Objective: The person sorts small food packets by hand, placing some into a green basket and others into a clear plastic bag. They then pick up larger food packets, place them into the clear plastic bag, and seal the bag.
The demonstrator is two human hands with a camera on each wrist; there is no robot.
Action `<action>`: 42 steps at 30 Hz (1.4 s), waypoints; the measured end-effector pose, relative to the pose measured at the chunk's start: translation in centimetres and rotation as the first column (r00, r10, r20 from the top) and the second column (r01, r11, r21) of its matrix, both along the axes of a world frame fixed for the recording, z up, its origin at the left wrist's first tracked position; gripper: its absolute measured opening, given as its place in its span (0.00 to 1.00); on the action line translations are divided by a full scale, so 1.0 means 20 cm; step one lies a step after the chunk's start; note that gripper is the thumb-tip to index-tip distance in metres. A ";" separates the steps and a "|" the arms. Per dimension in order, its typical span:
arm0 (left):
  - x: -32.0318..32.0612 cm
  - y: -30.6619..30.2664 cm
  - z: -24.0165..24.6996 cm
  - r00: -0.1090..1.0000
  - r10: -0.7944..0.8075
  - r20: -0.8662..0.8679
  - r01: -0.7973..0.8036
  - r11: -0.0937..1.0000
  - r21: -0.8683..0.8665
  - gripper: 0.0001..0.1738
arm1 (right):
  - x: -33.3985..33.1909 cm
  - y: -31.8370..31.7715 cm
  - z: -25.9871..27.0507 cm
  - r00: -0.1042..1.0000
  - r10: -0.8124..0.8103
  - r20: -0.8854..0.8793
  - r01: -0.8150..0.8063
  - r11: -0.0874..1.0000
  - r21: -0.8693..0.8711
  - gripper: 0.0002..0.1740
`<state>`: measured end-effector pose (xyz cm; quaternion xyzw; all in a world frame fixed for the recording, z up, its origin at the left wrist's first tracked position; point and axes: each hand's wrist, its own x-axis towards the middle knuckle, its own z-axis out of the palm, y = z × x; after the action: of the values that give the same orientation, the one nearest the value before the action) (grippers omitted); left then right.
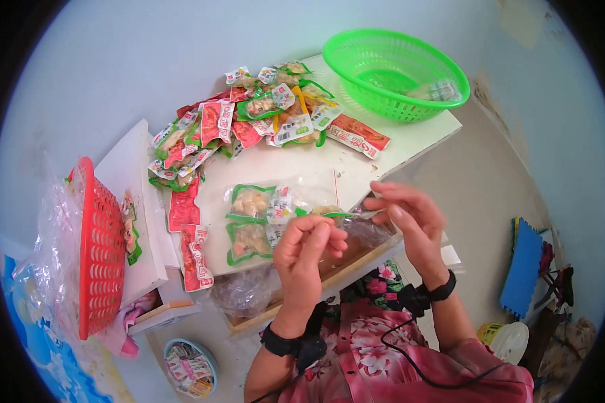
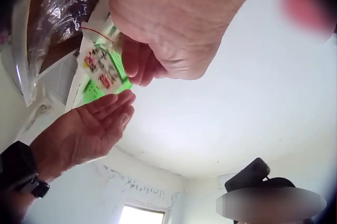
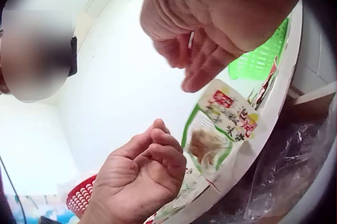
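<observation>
My left hand (image 1: 302,258) is over the table's front edge, fingers curled and thumb tip against the index finger; nothing shows between them. To its right, my right hand (image 1: 413,225) has loosely bent, parted fingers and holds nothing visible. Beyond both hands lies a green-edged packet (image 3: 210,142), partly hidden by them in the head view. A clear bag (image 1: 309,190) with a red line is spread on the table. Two green-edged packets, an upper one (image 1: 250,202) and a lower one (image 1: 249,242), lie side by side at its left.
Many packets (image 1: 216,122) are heaped at the table's back. A green basket (image 1: 400,107) at back right holds a packet. A red basket (image 1: 102,248) stands at left. Crumpled clear plastic (image 1: 245,293) fills part of an open drawer below. A tub (image 1: 213,366) of packets is on the floor.
</observation>
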<state>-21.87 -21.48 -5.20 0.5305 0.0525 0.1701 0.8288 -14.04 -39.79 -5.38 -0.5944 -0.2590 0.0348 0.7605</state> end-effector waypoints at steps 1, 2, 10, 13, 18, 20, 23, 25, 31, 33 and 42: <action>0.03 0.01 -0.04 0.999 0.031 0.005 -0.031 1.000 0.005 0.08 | 0.02 0.04 0.01 0.993 -0.028 -0.116 0.027 1.000 -0.012 0.20; 0.05 0.02 -0.05 0.998 0.061 0.013 -0.061 0.998 0.010 0.07 | 0.04 0.06 -0.01 0.998 -0.056 -0.034 0.054 0.996 -0.069 0.20; 0.08 0.04 -0.13 0.996 0.089 -0.027 -0.089 0.996 0.003 0.07 | 0.10 0.16 -0.22 0.995 -0.101 -0.018 0.094 0.965 -0.245 0.18; 0.07 0.05 -0.13 0.998 0.062 -0.020 -0.060 0.994 0.086 0.10 | 0.08 0.16 -0.20 0.979 -0.158 0.131 0.181 0.967 -0.180 0.15; -0.06 0.06 0.00 0.985 -0.172 -0.001 0.168 0.966 -0.195 0.20 | -0.02 0.08 0.08 0.646 -0.163 0.746 0.447 0.872 -0.197 0.15; -0.07 0.06 0.04 0.978 -0.207 0.011 0.200 0.930 -0.310 0.22 | -0.04 0.08 0.13 0.490 -0.078 0.868 0.449 0.876 -0.175 0.15; -0.07 0.05 0.10 0.987 -0.112 -0.111 0.078 0.959 -0.273 0.22 | -0.09 0.08 0.11 0.478 0.061 0.876 0.373 0.889 -0.266 0.14; -0.07 0.04 0.10 0.982 -0.008 -0.188 -0.033 0.975 -0.218 0.20 | -0.09 0.09 0.05 0.497 0.055 0.866 0.359 0.896 -0.263 0.16; -0.08 0.05 0.06 0.988 0.059 -0.143 -0.087 0.976 -0.199 0.17 | -0.12 0.04 0.05 0.985 -0.099 0.142 0.126 0.972 -0.200 0.14; -0.09 0.05 0.05 0.993 0.005 -0.120 -0.024 0.988 -0.153 0.17 | -0.15 0.01 0.04 0.963 0.093 -0.251 -0.091 0.996 0.020 0.15; -0.03 -0.02 0.07 0.968 0.225 0.113 -0.241 0.702 0.670 0.30 | -0.10 -0.09 0.00 0.913 -0.065 -0.404 0.066 0.998 -0.009 0.11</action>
<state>-22.46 -21.79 -3.89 0.7831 0.0443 0.2867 0.5501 -15.95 -41.60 -5.40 -0.5809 -0.0765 0.1306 0.7997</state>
